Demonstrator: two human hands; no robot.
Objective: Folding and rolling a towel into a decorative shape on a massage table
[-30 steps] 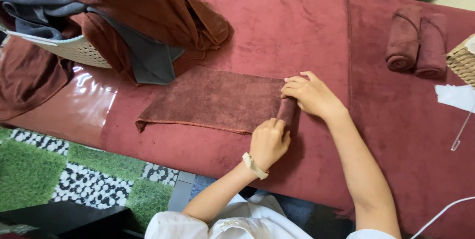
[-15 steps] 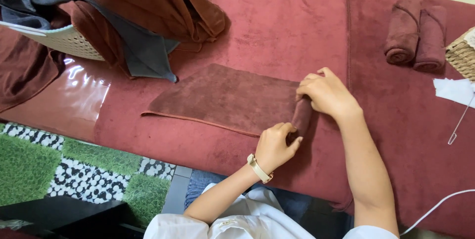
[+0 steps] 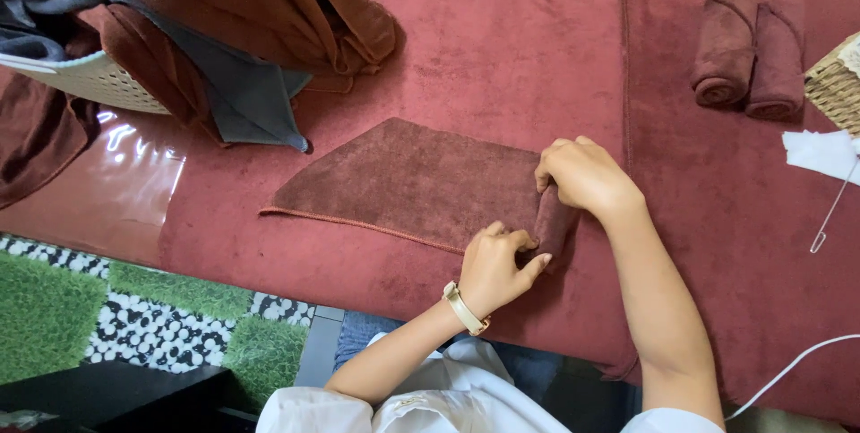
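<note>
One brown towel [image 3: 412, 182] lies flat on the red-covered table [image 3: 502, 48], its right end rolled up. The left hand [image 3: 494, 267] and right hand [image 3: 584, 175] each pinch that roll, fingers curled round it. Two rolled towels [image 3: 748, 48] sit well apart at the far right edge, open cloth between.

Seen from a single camera worn on the person's head, looking steeply down and forward across a red-covered bed [image 3: 502, 48]. The view sits close above both hands at a brown towel [image 3: 403, 178], with the floor mat [image 3: 54, 308] at lower left and rolled towels [image 3: 748, 57] at far right.
</note>
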